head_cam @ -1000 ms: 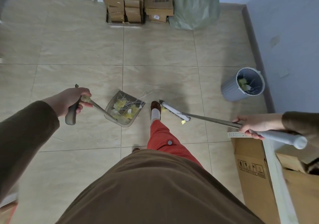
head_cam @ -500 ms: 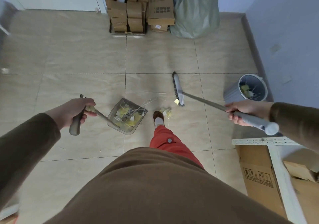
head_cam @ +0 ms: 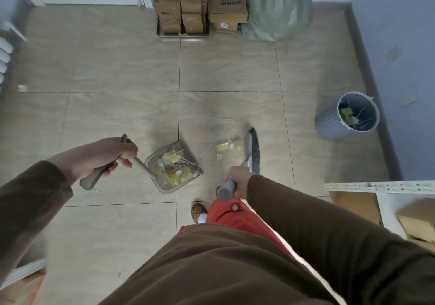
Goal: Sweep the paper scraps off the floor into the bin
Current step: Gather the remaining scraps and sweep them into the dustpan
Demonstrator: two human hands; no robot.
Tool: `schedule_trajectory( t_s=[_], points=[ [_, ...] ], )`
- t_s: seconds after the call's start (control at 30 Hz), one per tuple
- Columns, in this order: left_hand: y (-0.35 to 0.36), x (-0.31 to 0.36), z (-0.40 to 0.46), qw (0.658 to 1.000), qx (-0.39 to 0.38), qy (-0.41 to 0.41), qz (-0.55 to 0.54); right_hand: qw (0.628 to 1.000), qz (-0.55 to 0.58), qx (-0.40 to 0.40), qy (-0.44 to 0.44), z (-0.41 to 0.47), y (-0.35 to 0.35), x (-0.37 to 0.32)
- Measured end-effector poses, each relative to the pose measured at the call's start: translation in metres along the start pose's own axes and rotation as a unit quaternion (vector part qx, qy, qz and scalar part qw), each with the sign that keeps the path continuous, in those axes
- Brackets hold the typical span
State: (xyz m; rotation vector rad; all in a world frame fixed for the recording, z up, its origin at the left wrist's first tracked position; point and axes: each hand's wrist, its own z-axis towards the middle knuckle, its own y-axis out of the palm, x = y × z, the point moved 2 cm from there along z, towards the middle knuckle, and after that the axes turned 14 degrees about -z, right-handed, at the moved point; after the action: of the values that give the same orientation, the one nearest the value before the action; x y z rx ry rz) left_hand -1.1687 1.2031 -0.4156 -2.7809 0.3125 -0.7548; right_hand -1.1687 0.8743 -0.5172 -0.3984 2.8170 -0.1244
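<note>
left fingers (head_cam: 122, 162) grip dustpan (head_cam: 174, 167) | right fingers (head_cam: 231, 175) grip broom (head_cam: 253, 150) | scraps (head_cam: 227, 146) between

Yellow and white paper scraps (head_cam: 228, 146) lie loose on the tiled floor, just left of the broom head (head_cam: 253, 150). The transparent dustpan (head_cam: 174, 166) holds more scraps. The grey bin (head_cam: 348, 116), upright, apparently contains several.

The floor (head_cam: 117, 121) is smooth beige tile with a faint sheen. The dustpan (head_cam: 174, 166) looks like translucent plastic — the bin (head_cam: 329, 128) matt grey plastic. Stacked boxes (head_cam: 179, 6) are plain brown cardboard.
</note>
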Motion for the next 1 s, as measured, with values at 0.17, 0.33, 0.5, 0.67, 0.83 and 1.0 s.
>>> schedule_trajectory(
  t_s=[0.17, 0.33, 0.5, 0.67, 0.83, 1.0],
  points=[
    [0.014, -0.004, -0.001, 1.0, 0.006, -0.002, -0.03, 0.998, 0.059, -0.035, -0.014, 0.012, 0.038, -0.011],
    [0.029, 0.007, 0.005, 0.999, 0.006, -0.003, -0.039, 0.994, 0.07, -0.078, -0.032, -0.007, -0.011, -0.025],
    [0.053, 0.03, 0.013, 0.998, 0.009, -0.01, -0.064, 0.996, -0.014, -0.044, -0.078, -0.026, -0.075, -0.027],
    [0.077, 0.054, 0.024, 0.993, 0.023, -0.028, -0.114, 0.954, -0.264, 0.043, -0.138, 0.026, -0.128, -0.057],
    [0.102, 0.071, 0.033, 0.981, 0.044, -0.03, -0.186, 0.876, -0.467, 0.024, -0.119, 0.076, -0.127, -0.076],
    [0.118, 0.09, 0.043, 0.974, 0.054, -0.004, -0.22, 0.838, -0.534, -0.066, -0.089, 0.036, -0.149, -0.037]
  ],
)
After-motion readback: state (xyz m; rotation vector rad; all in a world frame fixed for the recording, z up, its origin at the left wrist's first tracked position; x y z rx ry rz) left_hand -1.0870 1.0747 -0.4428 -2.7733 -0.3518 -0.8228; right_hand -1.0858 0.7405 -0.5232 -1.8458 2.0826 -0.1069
